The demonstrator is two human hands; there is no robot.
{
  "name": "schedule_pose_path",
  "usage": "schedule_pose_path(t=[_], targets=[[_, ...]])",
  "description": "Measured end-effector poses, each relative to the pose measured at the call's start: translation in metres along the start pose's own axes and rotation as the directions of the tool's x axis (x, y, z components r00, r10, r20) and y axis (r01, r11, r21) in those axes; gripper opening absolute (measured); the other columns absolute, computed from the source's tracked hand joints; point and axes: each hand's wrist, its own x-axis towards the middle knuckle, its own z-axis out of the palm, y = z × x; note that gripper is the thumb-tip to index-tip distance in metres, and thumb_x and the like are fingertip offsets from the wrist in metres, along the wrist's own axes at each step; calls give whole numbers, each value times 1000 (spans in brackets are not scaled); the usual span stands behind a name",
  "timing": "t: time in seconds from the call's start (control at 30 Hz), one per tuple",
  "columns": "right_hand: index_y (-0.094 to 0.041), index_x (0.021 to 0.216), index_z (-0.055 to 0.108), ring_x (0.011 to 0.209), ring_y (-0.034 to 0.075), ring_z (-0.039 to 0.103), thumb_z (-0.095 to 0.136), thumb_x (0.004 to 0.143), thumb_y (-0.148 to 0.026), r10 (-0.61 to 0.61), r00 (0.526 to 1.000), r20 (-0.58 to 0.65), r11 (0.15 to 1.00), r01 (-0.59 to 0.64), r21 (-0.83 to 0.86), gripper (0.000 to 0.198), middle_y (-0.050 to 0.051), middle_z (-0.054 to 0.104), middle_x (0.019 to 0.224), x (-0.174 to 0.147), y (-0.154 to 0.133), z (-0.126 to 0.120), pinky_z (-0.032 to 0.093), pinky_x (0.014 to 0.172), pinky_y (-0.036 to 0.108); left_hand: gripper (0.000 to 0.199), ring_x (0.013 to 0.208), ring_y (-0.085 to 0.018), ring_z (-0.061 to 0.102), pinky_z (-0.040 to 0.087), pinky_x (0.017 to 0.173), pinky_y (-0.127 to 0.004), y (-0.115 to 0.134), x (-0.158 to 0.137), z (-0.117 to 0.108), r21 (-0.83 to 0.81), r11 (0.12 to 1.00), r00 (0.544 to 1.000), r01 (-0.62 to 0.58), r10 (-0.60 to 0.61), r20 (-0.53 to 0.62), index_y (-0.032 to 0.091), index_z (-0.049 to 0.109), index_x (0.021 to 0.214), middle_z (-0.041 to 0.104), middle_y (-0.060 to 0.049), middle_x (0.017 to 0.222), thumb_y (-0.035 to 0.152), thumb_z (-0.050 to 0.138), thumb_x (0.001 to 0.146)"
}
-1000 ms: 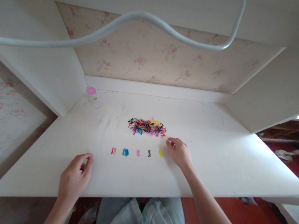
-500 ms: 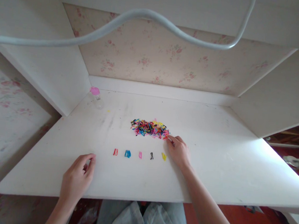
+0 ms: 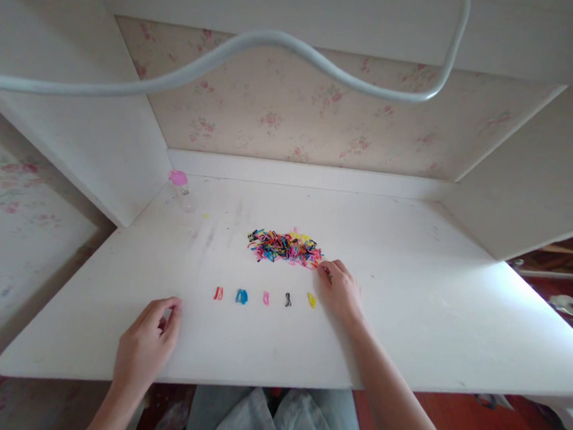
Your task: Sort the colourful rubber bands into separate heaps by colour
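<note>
A heap of small colourful rubber bands (image 3: 286, 247) lies in the middle of the white desk. At its right edge my right hand (image 3: 340, 290) has thumb and forefinger pinched on a reddish-orange band (image 3: 316, 265), which still lies against the heap. Nearer to me is a row of small sorted groups: red bands (image 3: 218, 293), blue bands (image 3: 242, 296), a pink band (image 3: 266, 298), a black band (image 3: 288, 299) and yellow bands (image 3: 312, 300). My left hand (image 3: 148, 337) rests near the front edge, left of the row, fingers curled and fingertips together, with nothing visible in them.
A clear container with a pink top (image 3: 178, 178) lies in the desk's back left corner. A thick white cable or tube (image 3: 272, 38) crosses the upper view. White side panels (image 3: 526, 169) and a low back ledge (image 3: 310, 175) border the desk (image 3: 406, 332).
The view has shifted slightly. My right hand stays at the heap's right edge with its fingertips pinched there, and my left hand remains in place.
</note>
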Motion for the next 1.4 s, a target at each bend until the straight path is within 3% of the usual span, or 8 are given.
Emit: schedule_pose_path(t=[0.4,0.47,0.57,0.7,0.87,0.97,1.1,1.4], targets=[[-18,91,66,64,12,51,43,90,-42,84,972,-218,937,-2,350,34,4,59,86,0,3,-4,42,64,25,22,64,-9,57,43,63,-19,1,-1,1,10,1000,1000,0,0,-18,20,62,96,67,-1,87,35,47,88],[-18,93,65,65,12,52,42,91,-42,17,976,-217,931,64,359,33,5,59,89,-8,-14,-9,43,64,25,22,64,-8,57,43,63,-18,1,-1,1,-17,1000,1000,6,-6,-9,20,61,96,67,0,89,35,48,88],[-19,95,65,72,12,56,40,95,-35,-215,970,-110,902,240,358,30,6,60,94,-22,-52,-14,44,66,23,22,63,-7,55,43,64,-18,0,-2,1,-60,998,1000,8,-8,-2,19,61,97,66,0,88,35,48,88],[-24,99,65,85,12,58,38,97,-25,-558,806,194,823,509,253,28,4,60,100,-27,-110,-13,43,73,22,22,63,-7,54,43,64,-18,-1,-2,1,-71,997,1000,1,0,14,19,60,98,66,-1,90,34,46,89],[-23,98,63,84,14,58,44,89,-12,-697,569,436,650,759,48,24,4,58,104,-9,-160,4,41,61,22,21,62,-7,55,43,64,-18,-1,-2,2,-73,997,1000,4,-3,2,19,60,97,66,0,88,33,47,90],[-22,99,62,84,16,59,45,86,-9,-722,473,506,555,832,14,25,4,57,107,4,-177,15,42,57,23,19,61,-7,54,43,63,-18,-1,-2,1,-73,997,1000,18,-17,1,20,60,96,65,1,86,32,47,90],[-19,95,63,85,17,60,47,83,-6,-714,416,563,484,875,-34,23,6,58,104,13,-187,24,42,56,23,17,61,-6,54,42,64,-18,-1,-1,2,-84,996,1000,2,-3,-4,20,60,96,65,2,87,31,47,90],[-19,87,64,85,17,59,49,87,-9,-709,402,580,464,885,-46,18,5,62,97,16,-192,25,39,56,22,16,62,-7,53,42,66,-19,-3,-1,2,-110,994,999,21,-18,27,21,58,96,64,3,88,31,47,90]])
